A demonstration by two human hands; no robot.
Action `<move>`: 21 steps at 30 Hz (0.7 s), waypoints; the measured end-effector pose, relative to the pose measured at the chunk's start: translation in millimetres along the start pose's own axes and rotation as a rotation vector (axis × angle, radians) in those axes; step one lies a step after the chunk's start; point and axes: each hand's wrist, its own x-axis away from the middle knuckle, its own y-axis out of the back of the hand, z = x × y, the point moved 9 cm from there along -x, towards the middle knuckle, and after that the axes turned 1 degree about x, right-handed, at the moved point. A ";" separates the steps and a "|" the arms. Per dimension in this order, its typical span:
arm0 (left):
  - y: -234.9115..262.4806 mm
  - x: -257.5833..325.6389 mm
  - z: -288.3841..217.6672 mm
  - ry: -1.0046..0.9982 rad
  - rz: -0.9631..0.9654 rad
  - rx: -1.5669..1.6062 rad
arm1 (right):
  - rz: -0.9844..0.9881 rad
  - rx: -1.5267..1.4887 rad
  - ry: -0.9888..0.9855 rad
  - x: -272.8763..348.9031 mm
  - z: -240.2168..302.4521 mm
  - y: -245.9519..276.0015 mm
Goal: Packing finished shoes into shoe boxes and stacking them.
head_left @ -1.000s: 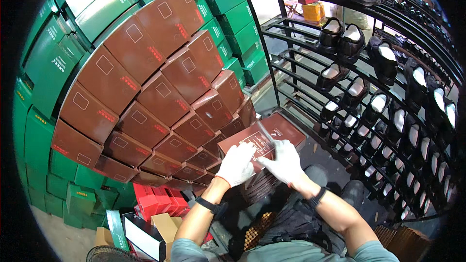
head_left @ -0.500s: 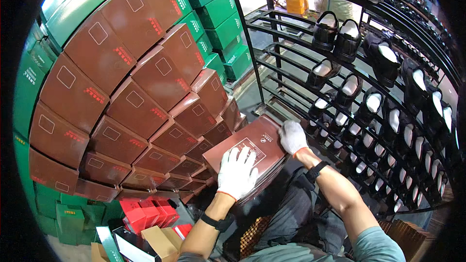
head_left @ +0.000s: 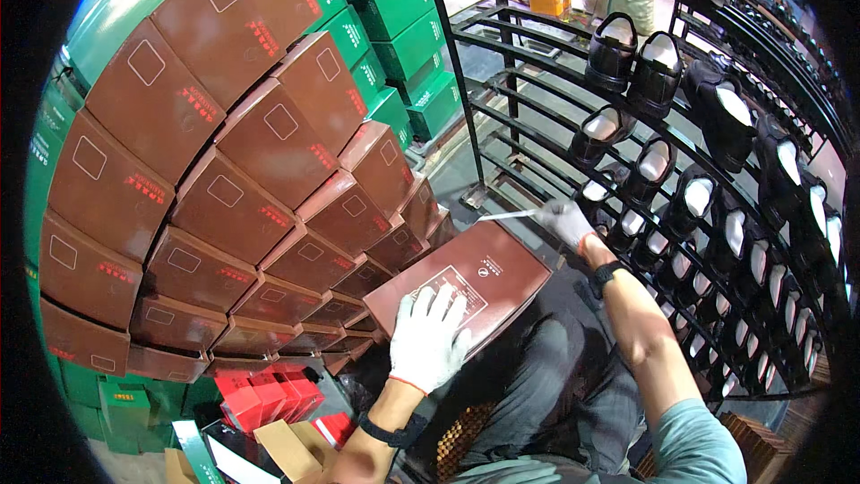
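A brown shoebox with a pale printed outline on top lies in front of me above my lap. My left hand, in a white knitted glove, rests on its lid with the fingers spread. Off the box's far right corner is my right hand, gloved too and closed on one end of a thin pale strip. The strip points left past the box's far edge; whether it is paper, tape or something else I cannot make out.
Stacked brown shoeboxes form a wall on the left, with green boxes behind. A black metal rack carries many black shoes on the right. Red boxes and an open cardboard box lie at the lower left.
My right hand has left the box's far right corner, moving right and away, and the pale strip now shows in it. My left hand stays on the lid. The view has shifted slightly.
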 end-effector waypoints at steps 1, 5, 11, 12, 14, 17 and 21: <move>1.3 2.4 1.1 0.025 0.034 0.025 | -0.113 -0.006 0.103 -10.3 17.0 1.7; 13.6 17.7 6.8 0.039 0.041 0.062 | -0.360 -0.403 -0.153 -16.1 23.1 33.3; 25.4 49.2 26.1 0.061 0.013 0.063 | -0.823 0.007 -0.006 219.8 -21.0 180.0; 24.2 44.9 22.1 0.039 0.000 0.071 | -0.960 -0.051 -0.030 286.6 -30.2 208.1; 19.4 37.9 16.3 0.023 -0.004 0.048 | -0.915 0.267 -0.171 407.9 -57.0 248.8; 7.1 37.9 20.6 0.087 -0.089 -0.008 | -1.060 0.754 -0.357 603.5 -140.8 252.3; -33.5 76.6 63.7 0.512 -0.545 0.390 | -0.178 0.781 -0.993 876.9 -318.4 130.0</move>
